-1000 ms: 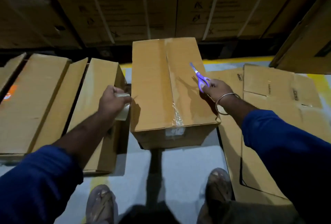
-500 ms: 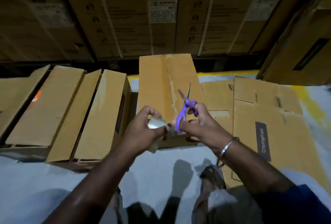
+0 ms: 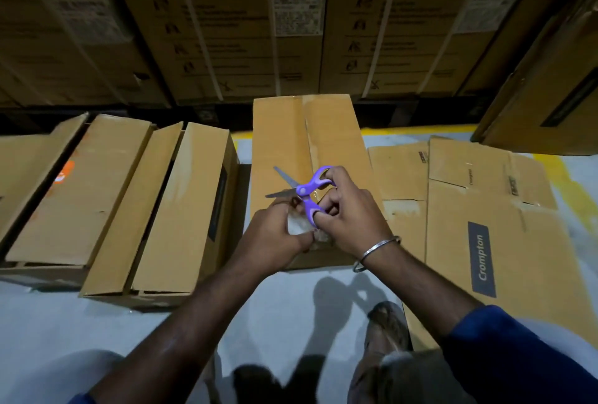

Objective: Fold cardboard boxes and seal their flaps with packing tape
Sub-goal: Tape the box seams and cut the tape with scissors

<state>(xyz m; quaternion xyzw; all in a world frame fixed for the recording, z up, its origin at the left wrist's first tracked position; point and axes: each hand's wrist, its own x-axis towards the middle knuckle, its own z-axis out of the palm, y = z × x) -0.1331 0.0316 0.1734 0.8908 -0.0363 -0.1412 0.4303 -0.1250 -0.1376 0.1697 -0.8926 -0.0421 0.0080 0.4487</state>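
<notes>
box (image 3: 307, 145): on the floor (image 3: 81, 322), flaps closed, clear tape along the centre seam
right hand (image 3: 351, 219): above the box's near end, fingers through the purple scissors (image 3: 307, 191), blades apart, tips pointing left
left hand (image 3: 275, 238): touching the right hand, pinching a tape roll (image 3: 299, 225), probably; mostly hidden
boxes left of the box (image 3: 129, 203): lying side by side
flat cardboard (image 3: 479, 216): right of the box, on the floor

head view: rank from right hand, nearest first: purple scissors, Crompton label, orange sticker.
1. purple scissors: gripped in the right hand.
2. Crompton label: on the flat cardboard to the right.
3. orange sticker: on a box at far left.
</notes>
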